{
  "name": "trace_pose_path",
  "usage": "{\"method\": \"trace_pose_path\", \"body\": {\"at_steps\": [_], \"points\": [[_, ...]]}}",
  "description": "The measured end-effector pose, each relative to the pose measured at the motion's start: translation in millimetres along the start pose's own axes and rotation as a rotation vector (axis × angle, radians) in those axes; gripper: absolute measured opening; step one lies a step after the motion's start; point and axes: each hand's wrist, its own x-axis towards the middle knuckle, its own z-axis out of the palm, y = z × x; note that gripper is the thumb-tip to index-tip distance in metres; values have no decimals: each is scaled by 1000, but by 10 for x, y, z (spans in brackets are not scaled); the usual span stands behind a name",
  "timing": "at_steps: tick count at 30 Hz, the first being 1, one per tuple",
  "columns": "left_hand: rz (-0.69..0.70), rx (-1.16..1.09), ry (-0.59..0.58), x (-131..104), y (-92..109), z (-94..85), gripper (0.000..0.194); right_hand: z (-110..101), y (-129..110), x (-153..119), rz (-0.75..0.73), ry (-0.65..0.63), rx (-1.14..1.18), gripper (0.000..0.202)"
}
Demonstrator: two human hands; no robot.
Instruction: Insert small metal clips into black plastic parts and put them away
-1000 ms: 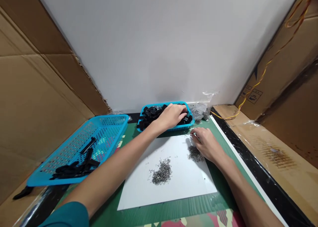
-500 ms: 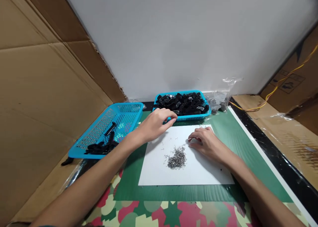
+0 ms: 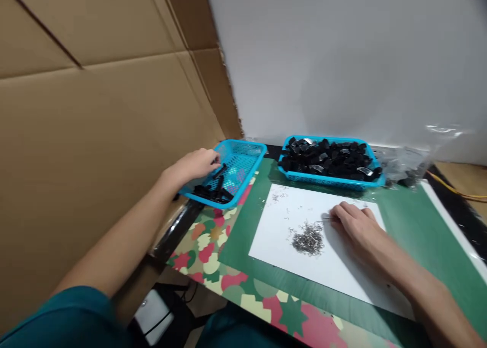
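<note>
My left hand [image 3: 200, 164] is over the left rim of the left blue basket [image 3: 247, 144]. Its fingers are curled together, and I cannot make out what is between them. Inside that basket lie several slim black plastic pieces [image 3: 220, 190]. My right hand [image 3: 355, 223] rests low over a white sheet [image 3: 323, 272], its fingers pinched on thin metal tweezers [image 3: 327, 217], mostly hidden by the hand. Left of the tweezer tip is a pile of tiny bent wire pieces [image 3: 308, 239], with a few scattered loose around it.
A second blue basket [image 3: 331, 183], heaped with black pieces [image 3: 327, 158], stands by the grey wall. Clear plastic bags [image 3: 405, 163] sit beside it. A green mat [image 3: 243, 236] covers the patterned table [image 3: 213, 267]. Cardboard [image 3: 114, 135] rises at left.
My left hand has moved left, from above the white sheet to the left basket. The view has turned leftward. My right hand stays at the sheet beside the wire pile.
</note>
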Motion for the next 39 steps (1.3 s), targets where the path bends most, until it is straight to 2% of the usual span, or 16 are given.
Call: {"method": "trace_pose_path", "body": {"at_steps": [5, 10, 15, 21, 26, 29, 31, 32, 33, 35, 39], "points": [[-61, 102, -116, -111, 20, 167, 28, -22, 177, -5, 38, 3, 121, 18], [-156, 149, -106, -30, 119, 239, 42, -174, 268, -6, 97, -50, 91, 20], [-189, 191, -102, 95, 166, 281, 39, -226, 181, 23, 126, -78, 100, 21], [-188, 219, -68, 154, 186, 296, 31, -216, 107, 57, 92, -98, 151, 21], [-168, 187, 49, 124, 236, 168, 37, -192, 51, 41, 113, -105, 164, 20], [-61, 59, 188, 65, 342, 50, 38, -213, 31, 32, 123, -98, 203, 17], [74, -109, 269, 0, 468, -23, 31, -257, 8, 33, 143, -80, 258, 14], [151, -212, 271, -40, 549, -52, 28, -286, -10, 35, 158, -73, 299, 13], [239, -322, 241, -85, 640, -73, 25, -318, -33, 38, 176, -67, 349, 14], [409, -534, 110, -182, 847, -87, 25, -375, -90, 44, 215, -58, 472, 19], [547, -841, -99, -329, 1286, 29, 26, -397, -209, 65, 263, 5, 787, 27]]}}
